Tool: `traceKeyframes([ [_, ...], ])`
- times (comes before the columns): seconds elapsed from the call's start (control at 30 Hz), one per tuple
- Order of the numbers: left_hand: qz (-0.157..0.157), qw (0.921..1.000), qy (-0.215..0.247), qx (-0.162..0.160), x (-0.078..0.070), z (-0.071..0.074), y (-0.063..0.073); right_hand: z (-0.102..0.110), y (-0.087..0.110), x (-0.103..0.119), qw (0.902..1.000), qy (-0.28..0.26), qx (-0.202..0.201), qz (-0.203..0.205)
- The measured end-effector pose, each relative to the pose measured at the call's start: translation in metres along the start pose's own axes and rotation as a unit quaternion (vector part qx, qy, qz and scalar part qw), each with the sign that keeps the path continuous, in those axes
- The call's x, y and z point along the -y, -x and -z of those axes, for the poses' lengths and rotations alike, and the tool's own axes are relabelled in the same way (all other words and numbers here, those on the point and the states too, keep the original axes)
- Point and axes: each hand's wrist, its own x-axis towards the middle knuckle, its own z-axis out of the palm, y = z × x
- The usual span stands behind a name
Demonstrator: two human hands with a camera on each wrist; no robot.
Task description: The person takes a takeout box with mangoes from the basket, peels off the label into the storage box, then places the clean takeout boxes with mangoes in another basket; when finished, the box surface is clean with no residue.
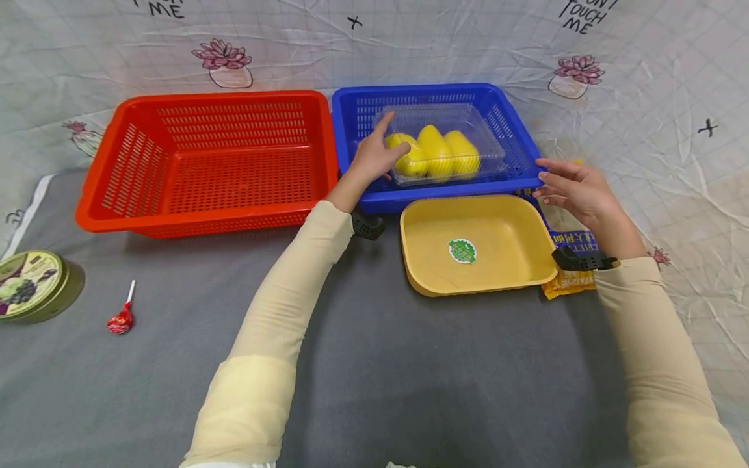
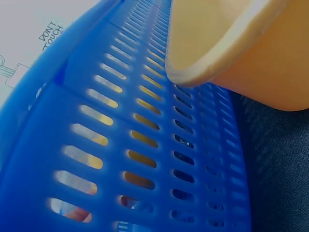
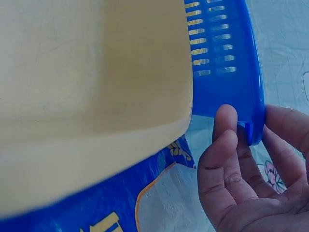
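A clear plastic box (image 1: 488, 140) with several yellow, fruit-like pieces (image 1: 434, 151) in it lies inside the blue basket (image 1: 435, 195). My left hand (image 1: 374, 155) is over the box's left end, index finger stretched toward the back and thumb spread over the side. Its other fingers are mostly hidden; a bit of finger shows through the basket slots in the left wrist view. At the basket's front right corner, my right hand (image 1: 576, 188) holds the rim, with fingers on both sides of it in the right wrist view.
Left of the blue basket stands a red basket (image 1: 246, 182). A yellow tray (image 1: 491, 260) sits against the blue basket's front, with a blue and yellow packet (image 1: 570, 283) partly beneath it. Far left are a round tin (image 1: 35, 286) and a red lollipop (image 1: 121, 320).
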Motion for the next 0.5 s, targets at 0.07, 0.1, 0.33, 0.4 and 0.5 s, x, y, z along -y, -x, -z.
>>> traceKeyframes([
  [0.07,0.004,1.0000,0.002,0.000,0.0000,0.0002,0.0001,0.0000,0.0007,-0.0002,1.0000,-0.001,0.001,0.002],
  [0.1,0.007,1.0000,0.001,-0.001,0.0000,0.0002,0.0000,-0.0001,0.0009,-0.0004,1.0000,-0.002,0.001,0.003],
  [0.33,0.021,0.9998,-0.008,0.000,0.0005,0.0007,-0.0031,-0.0014,0.0023,-0.0004,0.9999,-0.005,0.004,0.009],
  [0.4,0.023,0.9997,-0.005,0.004,0.0012,0.0002,-0.0037,-0.0011,0.0024,-0.0004,0.9999,-0.006,0.005,0.010],
  [0.5,0.030,0.9992,-0.021,0.013,0.0017,-0.0008,-0.0046,-0.0008,0.0026,-0.0007,0.9999,-0.005,0.005,0.012],
])
